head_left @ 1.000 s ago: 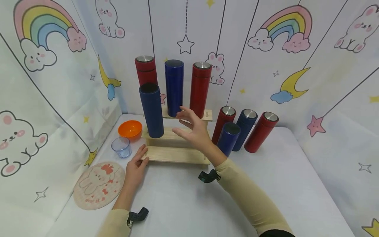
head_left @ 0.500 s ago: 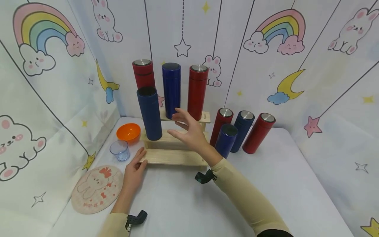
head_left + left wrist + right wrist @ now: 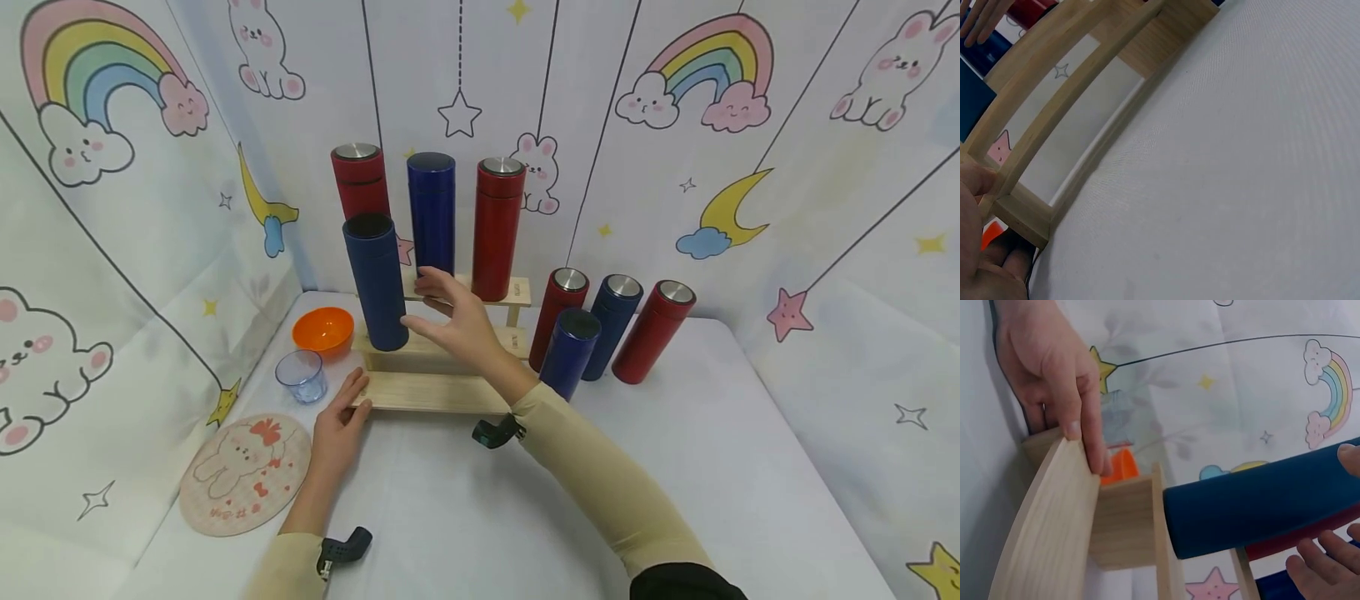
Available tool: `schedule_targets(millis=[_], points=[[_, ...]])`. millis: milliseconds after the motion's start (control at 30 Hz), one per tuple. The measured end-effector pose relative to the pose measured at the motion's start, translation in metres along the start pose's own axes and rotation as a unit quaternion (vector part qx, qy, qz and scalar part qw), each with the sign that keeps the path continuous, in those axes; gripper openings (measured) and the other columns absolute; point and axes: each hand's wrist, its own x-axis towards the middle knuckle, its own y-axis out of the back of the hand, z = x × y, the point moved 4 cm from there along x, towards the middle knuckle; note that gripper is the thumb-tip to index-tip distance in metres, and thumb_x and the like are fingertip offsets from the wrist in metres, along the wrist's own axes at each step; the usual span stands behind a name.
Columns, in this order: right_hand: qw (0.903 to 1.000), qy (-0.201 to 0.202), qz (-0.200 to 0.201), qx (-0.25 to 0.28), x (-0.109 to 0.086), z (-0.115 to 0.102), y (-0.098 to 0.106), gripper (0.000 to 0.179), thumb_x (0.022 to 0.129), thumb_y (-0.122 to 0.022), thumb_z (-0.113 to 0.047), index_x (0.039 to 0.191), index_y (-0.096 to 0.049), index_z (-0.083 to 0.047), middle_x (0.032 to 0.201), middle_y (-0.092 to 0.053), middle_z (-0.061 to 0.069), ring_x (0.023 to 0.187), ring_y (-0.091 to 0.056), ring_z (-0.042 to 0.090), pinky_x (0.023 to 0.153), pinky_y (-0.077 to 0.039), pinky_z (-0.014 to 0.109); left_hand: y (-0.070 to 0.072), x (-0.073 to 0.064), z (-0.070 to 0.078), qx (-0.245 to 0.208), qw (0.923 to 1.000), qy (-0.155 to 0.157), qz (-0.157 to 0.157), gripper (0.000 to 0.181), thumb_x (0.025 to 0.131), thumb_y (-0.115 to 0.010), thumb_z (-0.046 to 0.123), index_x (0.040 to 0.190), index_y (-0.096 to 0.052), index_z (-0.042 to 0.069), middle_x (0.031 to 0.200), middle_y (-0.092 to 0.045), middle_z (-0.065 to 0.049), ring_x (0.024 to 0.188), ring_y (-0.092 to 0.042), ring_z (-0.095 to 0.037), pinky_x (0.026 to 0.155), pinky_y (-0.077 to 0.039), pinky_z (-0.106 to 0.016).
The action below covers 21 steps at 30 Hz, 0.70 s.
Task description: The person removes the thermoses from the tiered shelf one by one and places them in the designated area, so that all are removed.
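While the left hand (image 3: 339, 429) clasps the tiered wooden stand (image 3: 431, 392) at its eight o'clock corner, the right hand (image 3: 459, 327) has its grip released, fingers (image 3: 437, 281) spread just beside the matte blue flask (image 3: 376, 283), upright on the middle tier (image 3: 515, 338) at the stand's ten o'clock.

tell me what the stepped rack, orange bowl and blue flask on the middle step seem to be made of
Stepped rack: pale, seemingly unvarnished wood, with visible grain. Orange bowl: probably smooth plastic, from its bright, even colour. Blue flask: perhaps metal with a matte coating; it looks smooth and dull, but no bare metal shows.
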Motion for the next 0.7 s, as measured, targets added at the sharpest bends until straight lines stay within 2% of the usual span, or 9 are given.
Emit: schedule_targets(millis=[100, 333, 500, 700], points=[[1.0000, -0.006, 0.000, -0.003, 0.002, 0.003, -0.004, 0.072, 0.094, -0.088, -0.014, 0.156, -0.053, -0.005, 0.141, -0.067, 0.013, 0.132, -0.065, 0.024, 0.111, -0.052, 0.036, 0.000, 0.000, 0.000, 0.003, 1.0000, 0.004, -0.002, 0.048, 0.111, -0.064, 0.012, 0.159, -0.056, 0.006, 0.172, -0.041, -0.003, 0.160, -0.033, -0.023, 0.102, -0.039, -0.004], [0.9998, -0.020, -0.003, 0.002, 0.008, 0.010, -0.013, 0.072, 0.095, -0.087, -0.015, 0.156, -0.053, -0.002, 0.142, -0.065, 0.022, 0.131, -0.065, 0.029, 0.111, -0.052, 0.037, 0.001, -0.002, 0.000, 0.011, 0.9999, 0.010, 0.001, 0.048, 0.112, -0.063, 0.014, 0.158, -0.056, 0.006, 0.172, -0.041, -0.002, 0.159, -0.034, -0.022, 0.102, -0.039, -0.004], [0.9993, -0.037, -0.004, -0.003, 0.011, 0.014, -0.018, 0.073, 0.095, -0.087, -0.017, 0.156, -0.051, 0.000, 0.141, -0.066, 0.016, 0.128, -0.067, 0.028, 0.110, -0.052, 0.032, 0.001, -0.003, -0.002, 0.012, 0.9999, 0.008, 0.004, 0.047, 0.112, -0.063, 0.015, 0.158, -0.057, 0.007, 0.171, -0.043, 0.000, 0.159, -0.034, -0.021, 0.102, -0.039, -0.004], [0.9985, -0.051, 0.004, -0.017, 0.015, 0.021, -0.024, 0.072, 0.095, -0.088, -0.022, 0.156, -0.054, -0.005, 0.140, -0.068, 0.009, 0.124, -0.068, 0.019, 0.107, -0.054, 0.030, 0.001, -0.003, -0.001, 0.008, 0.9999, 0.009, 0.004, 0.047, 0.112, -0.063, 0.015, 0.158, -0.058, 0.009, 0.170, -0.043, 0.003, 0.159, -0.034, -0.019, 0.103, -0.040, -0.005]])
